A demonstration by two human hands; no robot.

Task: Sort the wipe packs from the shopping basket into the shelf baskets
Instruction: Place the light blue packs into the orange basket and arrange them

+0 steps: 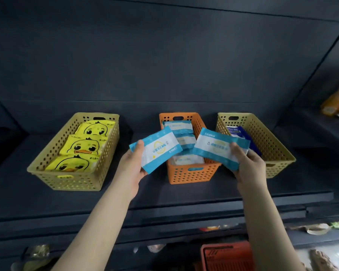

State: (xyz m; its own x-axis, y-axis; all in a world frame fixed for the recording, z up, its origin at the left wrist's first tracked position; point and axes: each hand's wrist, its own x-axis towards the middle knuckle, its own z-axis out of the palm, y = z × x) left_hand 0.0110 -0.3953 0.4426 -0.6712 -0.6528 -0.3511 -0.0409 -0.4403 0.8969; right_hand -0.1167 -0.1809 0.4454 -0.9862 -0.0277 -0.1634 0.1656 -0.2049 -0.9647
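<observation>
— Red shopping basket (226,257) sat lowest in view; what did the hands hold?
— Left hand (133,167) pinched one wipe pack (159,151), right hand (249,165) gripped a second wipe pack (213,147), both before the shelf's orange basket (190,176).

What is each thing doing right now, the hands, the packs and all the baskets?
left hand: holds a blue-and-white pack.
right hand: holds a second blue-and-white pack.
orange basket: partly filled with matching packs.
left yellow basket: three duck packs inside.
right yellow basket: dark blue packs inside.
red shopping basket: at the bottom edge, contents unseen.
</observation>
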